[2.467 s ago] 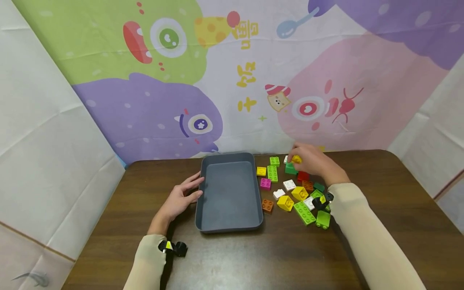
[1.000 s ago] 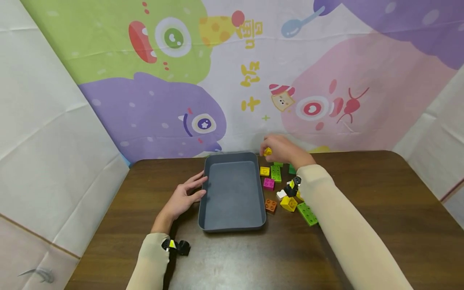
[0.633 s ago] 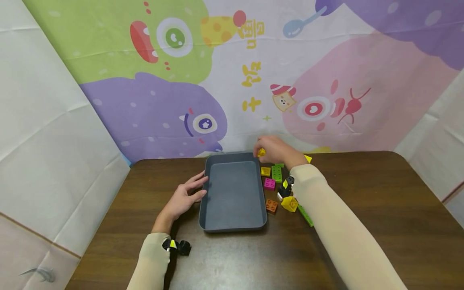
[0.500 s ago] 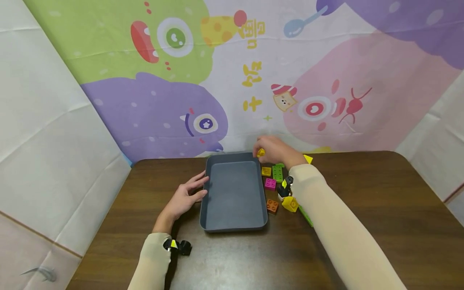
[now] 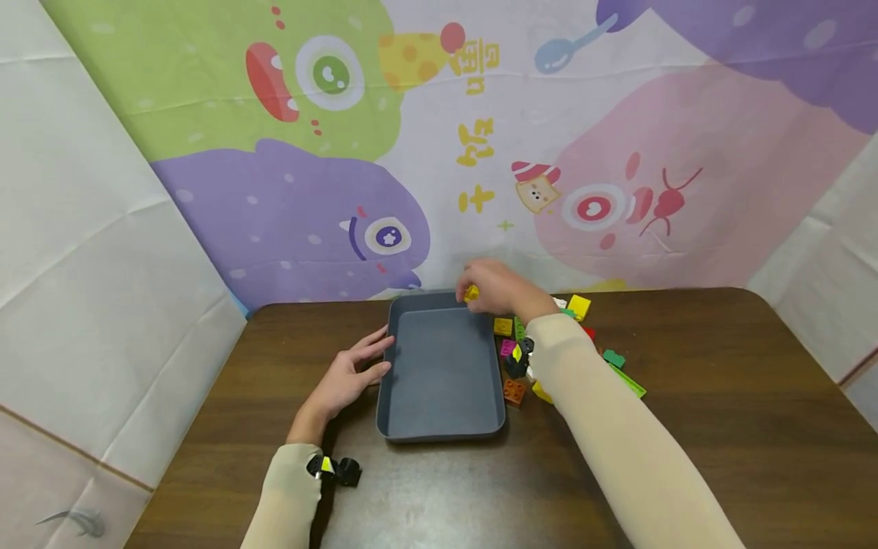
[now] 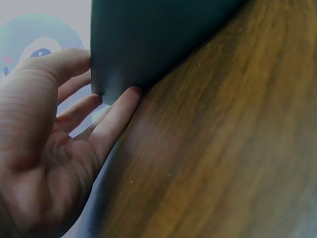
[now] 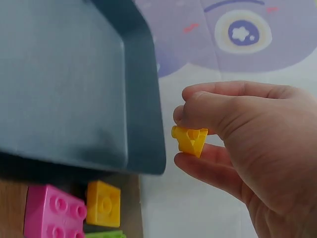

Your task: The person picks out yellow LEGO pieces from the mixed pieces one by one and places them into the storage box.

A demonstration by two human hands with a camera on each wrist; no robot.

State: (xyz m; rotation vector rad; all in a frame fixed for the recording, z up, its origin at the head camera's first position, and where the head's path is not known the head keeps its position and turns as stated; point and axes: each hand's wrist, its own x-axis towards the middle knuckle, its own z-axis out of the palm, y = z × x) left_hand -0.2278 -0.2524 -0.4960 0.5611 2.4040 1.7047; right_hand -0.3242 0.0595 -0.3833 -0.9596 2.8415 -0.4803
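Observation:
A dark grey rectangular tray (image 5: 442, 374) lies on the table with nothing inside it. My left hand (image 5: 346, 377) touches the tray's left side with fairly straight fingers; in the left wrist view the fingertips of that hand (image 6: 59, 129) rest against the tray wall (image 6: 148, 44). Over the tray's far right corner, my right hand (image 5: 497, 290) pinches a small yellow toy brick (image 5: 471, 293). Seen from the right wrist, the yellow brick (image 7: 190, 140) sits between thumb and fingers, beside the tray's rim (image 7: 148, 99).
Right of the tray lie several loose bricks, partly hidden by my right arm: a flat yellow one (image 5: 503, 327), an orange-brown one (image 5: 514, 392), a pink one (image 7: 54, 213), a yellow one (image 5: 579, 307) and a dark green one (image 5: 613, 357). A printed cloth (image 5: 466, 252) hangs behind the table.
My right hand has carried the yellow brick leftward from the far side of the brick pile to the tray's far right corner. The left hand has stayed at the tray's side.

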